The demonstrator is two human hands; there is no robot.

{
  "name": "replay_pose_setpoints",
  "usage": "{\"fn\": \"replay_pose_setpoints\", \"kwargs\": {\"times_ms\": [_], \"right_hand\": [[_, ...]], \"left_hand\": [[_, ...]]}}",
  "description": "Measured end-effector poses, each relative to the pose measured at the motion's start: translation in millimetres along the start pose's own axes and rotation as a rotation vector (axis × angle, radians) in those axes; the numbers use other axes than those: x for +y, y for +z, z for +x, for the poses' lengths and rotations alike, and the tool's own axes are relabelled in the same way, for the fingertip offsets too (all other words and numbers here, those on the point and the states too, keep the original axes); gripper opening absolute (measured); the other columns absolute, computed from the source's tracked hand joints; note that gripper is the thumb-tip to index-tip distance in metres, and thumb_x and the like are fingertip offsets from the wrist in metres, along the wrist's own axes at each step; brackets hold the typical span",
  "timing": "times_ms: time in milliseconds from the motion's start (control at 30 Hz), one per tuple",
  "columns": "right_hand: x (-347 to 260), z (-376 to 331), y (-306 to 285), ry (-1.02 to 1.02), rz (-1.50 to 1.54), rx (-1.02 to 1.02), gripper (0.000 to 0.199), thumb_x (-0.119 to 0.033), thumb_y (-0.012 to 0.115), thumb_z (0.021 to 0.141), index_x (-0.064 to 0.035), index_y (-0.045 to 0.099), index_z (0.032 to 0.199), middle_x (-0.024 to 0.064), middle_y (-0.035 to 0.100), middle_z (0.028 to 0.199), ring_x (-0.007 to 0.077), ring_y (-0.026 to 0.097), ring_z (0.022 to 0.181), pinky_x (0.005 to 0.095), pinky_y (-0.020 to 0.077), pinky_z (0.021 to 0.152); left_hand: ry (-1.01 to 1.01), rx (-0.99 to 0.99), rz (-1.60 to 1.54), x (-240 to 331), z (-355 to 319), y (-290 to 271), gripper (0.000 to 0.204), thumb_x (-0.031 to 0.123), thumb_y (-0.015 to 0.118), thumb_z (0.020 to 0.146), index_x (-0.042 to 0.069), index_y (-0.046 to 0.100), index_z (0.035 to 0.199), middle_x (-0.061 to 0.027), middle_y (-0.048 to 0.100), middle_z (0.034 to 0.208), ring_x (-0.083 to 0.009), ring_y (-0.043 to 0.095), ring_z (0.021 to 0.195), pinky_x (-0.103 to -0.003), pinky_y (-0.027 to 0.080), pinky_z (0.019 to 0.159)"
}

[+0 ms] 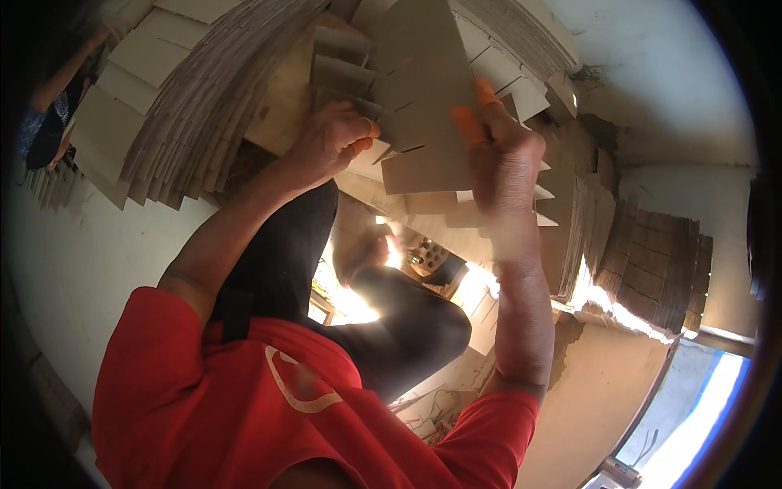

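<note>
A long grey-brown cardboard sheet (pixel 428 98) with short slits along its left side is held up in front of me. My right hand (pixel 507 155), with orange covers on its fingers, grips its right edge. To the sheet's left, my left hand (pixel 332 143) is closed in a pinch, orange covers on its fingertips too. A small pale cardboard piece (pixel 371 156) shows at those fingertips, mostly hidden. Several smaller cardboard pieces (pixel 342 75) stand in a row just beyond my left hand, beside the sheet.
A long fanned stack of cardboard strips (pixel 204 98) lies at the far left. More cardboard stacks (pixel 652 253) stand at the right. Under the held sheet is a wooden surface (pixel 460 238). At the upper left edge, another person's arm (pixel 69 73) shows. Bright light glares below.
</note>
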State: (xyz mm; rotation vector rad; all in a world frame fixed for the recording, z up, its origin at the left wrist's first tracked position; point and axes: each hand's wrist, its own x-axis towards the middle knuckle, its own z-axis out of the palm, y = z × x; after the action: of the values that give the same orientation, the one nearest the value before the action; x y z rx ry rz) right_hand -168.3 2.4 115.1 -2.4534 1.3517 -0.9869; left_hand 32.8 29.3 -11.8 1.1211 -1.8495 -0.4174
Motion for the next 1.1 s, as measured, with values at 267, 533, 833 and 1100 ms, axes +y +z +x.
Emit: {"fn": "replay_pose_setpoints", "kwargs": {"times_ms": [267, 533, 833, 1100], "right_hand": [[7, -2, 33, -0.068, 0.077, -0.149, 0.032, -0.003, 0.068, 0.081, 0.0015, 0.061, 0.112, 0.0187, 0.058, 0.066, 0.0195, 0.048, 0.050, 0.0286, 0.0443, 0.051], [3, 2, 31, -0.027, 0.084, -0.341, 0.051, -0.002, 0.061, 0.084, 0.0015, 0.044, 0.131, 0.0239, 0.058, 0.072, 0.0321, 0.058, 0.059, 0.0347, 0.0456, 0.054], [-1, 9, 35, -0.074, 0.106, -0.390, 0.039, 0.006, 0.056, 0.077, 0.0117, 0.043, 0.113, 0.0265, 0.058, 0.071, 0.0414, 0.060, 0.068, 0.0446, 0.0472, 0.056], [-4, 4, 45, -0.049, -0.070, -0.440, 0.036, 0.012, 0.056, 0.068, 0.0157, 0.048, 0.103, 0.0261, 0.061, 0.074, 0.0402, 0.063, 0.071, 0.0444, 0.0523, 0.060]], "left_hand": [[0.003, -0.013, -0.017, 4, 3, -2, 0.016, -0.005, 0.067, 0.073, 0.001, 0.064, 0.088, -0.0095, 0.063, 0.078, -0.0259, 0.056, 0.078, -0.036, 0.046, 0.067], [-0.001, -0.015, 0.002, 1, 4, 0, 0.016, -0.004, 0.068, 0.075, 0.001, 0.064, 0.090, -0.0102, 0.063, 0.078, -0.0265, 0.055, 0.078, -0.036, 0.046, 0.067], [-0.038, 0.005, -0.006, -1, 8, 3, 0.013, -0.003, 0.065, 0.074, 0.002, 0.064, 0.086, -0.0089, 0.063, 0.075, -0.0257, 0.057, 0.076, -0.036, 0.048, 0.066], [-0.087, -0.027, -0.077, 0, 9, 4, 0.017, -0.007, 0.066, 0.075, 0.000, 0.065, 0.090, -0.0108, 0.059, 0.076, -0.0254, 0.054, 0.075, -0.037, 0.047, 0.063]]}}
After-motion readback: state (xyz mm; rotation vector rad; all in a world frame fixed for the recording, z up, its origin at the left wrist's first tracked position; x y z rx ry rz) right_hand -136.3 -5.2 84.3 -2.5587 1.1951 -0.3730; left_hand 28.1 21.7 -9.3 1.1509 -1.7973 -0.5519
